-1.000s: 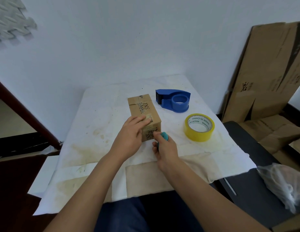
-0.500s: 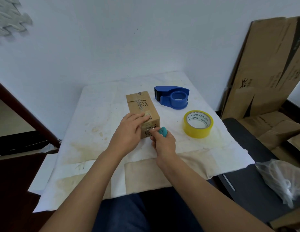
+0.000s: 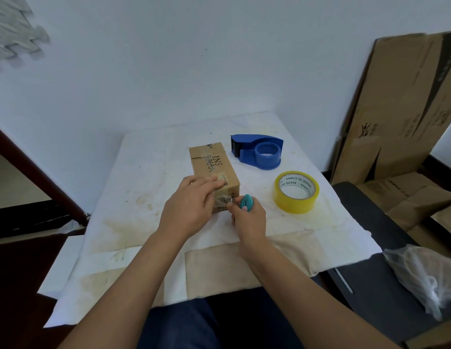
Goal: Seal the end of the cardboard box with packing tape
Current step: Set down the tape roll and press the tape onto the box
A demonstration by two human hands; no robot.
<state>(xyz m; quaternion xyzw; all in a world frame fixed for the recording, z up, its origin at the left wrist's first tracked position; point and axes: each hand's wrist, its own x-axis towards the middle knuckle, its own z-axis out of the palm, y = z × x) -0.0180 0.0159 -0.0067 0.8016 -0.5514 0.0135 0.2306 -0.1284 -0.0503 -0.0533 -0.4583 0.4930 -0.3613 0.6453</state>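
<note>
A small brown cardboard box (image 3: pixel 214 163) printed "INS" lies lengthwise on the table, with clear tape over its near end. My left hand (image 3: pixel 191 205) lies flat on the box's near top corner, fingers pressing the tape. My right hand (image 3: pixel 248 217) is closed around a small teal cutter (image 3: pixel 246 202), whose tip touches the box's near end face. A yellow roll of packing tape (image 3: pixel 296 192) lies flat to the right of the box. A blue tape dispenser (image 3: pixel 258 151) stands behind it.
The table (image 3: pixel 143 187) wears a stained white cloth. Flattened cardboard sheets (image 3: pixel 400 109) lean on the wall at right. A dark chair seat (image 3: pixel 370 268) holds a crumpled plastic bag (image 3: pixel 426 275). A white wall stands close behind the table.
My right hand with the teal cutter has shifted slightly up against the box's near end. My left hand stays pressed on the box top.
</note>
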